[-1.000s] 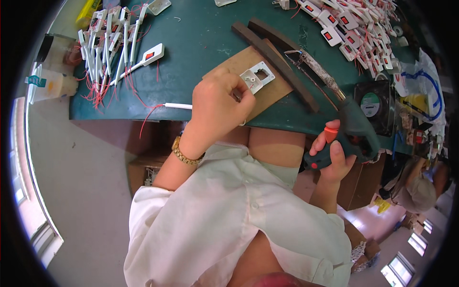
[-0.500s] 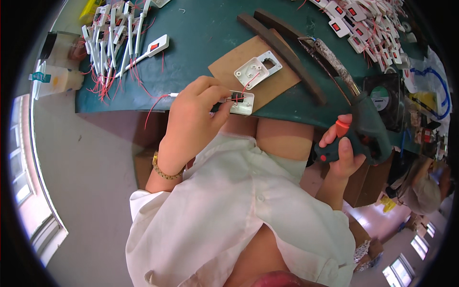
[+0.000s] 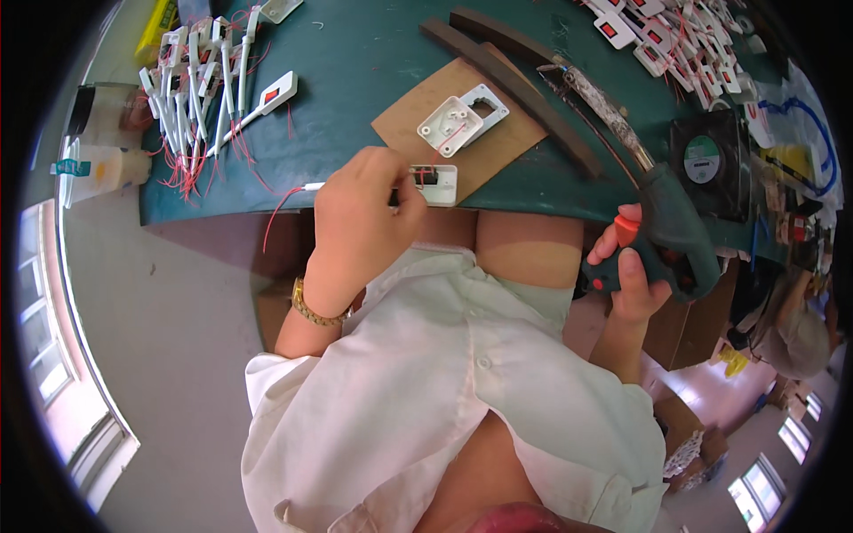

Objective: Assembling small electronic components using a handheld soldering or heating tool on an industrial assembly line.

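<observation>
My left hand (image 3: 364, 218) grips a small white plastic switch part (image 3: 434, 183) with thin red wires, held at the near edge of the green table (image 3: 355, 80). A gold bracelet (image 3: 313, 308) circles that wrist. My right hand (image 3: 629, 275) holds the dark green handle of a soldering gun (image 3: 671, 235) with a red trigger, its long tip reaching back over the table. On a brown cardboard pad (image 3: 498, 147) lies a white square housing (image 3: 462, 123), just beyond my left hand.
Several white switch parts with red wires (image 3: 200, 93) are piled at the table's left. More white and red parts (image 3: 666, 31) lie at the far right. Two dark wooden strips (image 3: 515, 89) cross the table. A small black fan (image 3: 706, 164) sits at the right.
My left hand has drawn the white part off the cardboard pad toward the table's near edge. The right hand with the soldering gun has stayed about where it was.
</observation>
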Demonstrator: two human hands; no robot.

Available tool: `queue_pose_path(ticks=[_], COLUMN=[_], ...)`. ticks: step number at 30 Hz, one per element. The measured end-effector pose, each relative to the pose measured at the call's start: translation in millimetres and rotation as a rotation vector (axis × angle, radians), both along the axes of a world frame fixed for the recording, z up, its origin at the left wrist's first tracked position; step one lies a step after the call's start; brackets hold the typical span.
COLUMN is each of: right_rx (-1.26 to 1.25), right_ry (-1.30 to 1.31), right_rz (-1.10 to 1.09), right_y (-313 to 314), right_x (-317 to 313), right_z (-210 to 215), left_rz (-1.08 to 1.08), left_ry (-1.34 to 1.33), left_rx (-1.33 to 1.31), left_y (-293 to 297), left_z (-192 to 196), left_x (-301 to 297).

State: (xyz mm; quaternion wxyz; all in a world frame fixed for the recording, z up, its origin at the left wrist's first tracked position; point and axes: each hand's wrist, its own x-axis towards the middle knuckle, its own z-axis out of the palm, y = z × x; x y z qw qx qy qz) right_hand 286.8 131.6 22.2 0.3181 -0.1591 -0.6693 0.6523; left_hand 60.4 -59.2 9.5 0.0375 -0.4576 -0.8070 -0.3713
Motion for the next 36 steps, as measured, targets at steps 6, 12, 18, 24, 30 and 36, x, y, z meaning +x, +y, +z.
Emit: queue_pose_path(ticks=[6, 12, 18, 24, 30, 36], right_rx=[0.035, 0.067, 0.074, 0.04, 0.036, 0.044], right_ry=[-0.055, -0.075, -0.038, -0.044, -0.062, -0.085], right_rz=[-0.024, -0.015, 0.03, 0.01, 0.032, 0.028], right_y=[2.4, 0.5, -0.7, -2.5, -2.1, -3.9], right_x=[3.4, 2.0, 1.9, 1.6, 4.3, 4.7], right_z=[-2.3, -9.3, -16.4, -15.2, -17.0, -17.5], left_rz=[0.112, 0.287, 0.199, 0.157, 0.181, 0.014], left_ry=[-0.017, -0.457, -0.422, -0.522, 0.09, 0.311], left_rx=[0.237, 0.221, 0.31, 0.317, 0.032, -0.169], left_y=[6.1, 7.9, 15.3, 33.5, 42.1, 36.8], left_z=[-14.3, -23.3, -22.4, -4.0, 7.0, 24.9], left_x=[-8.4, -10.8, -12.9, -5.5, -12.1, -18.3])
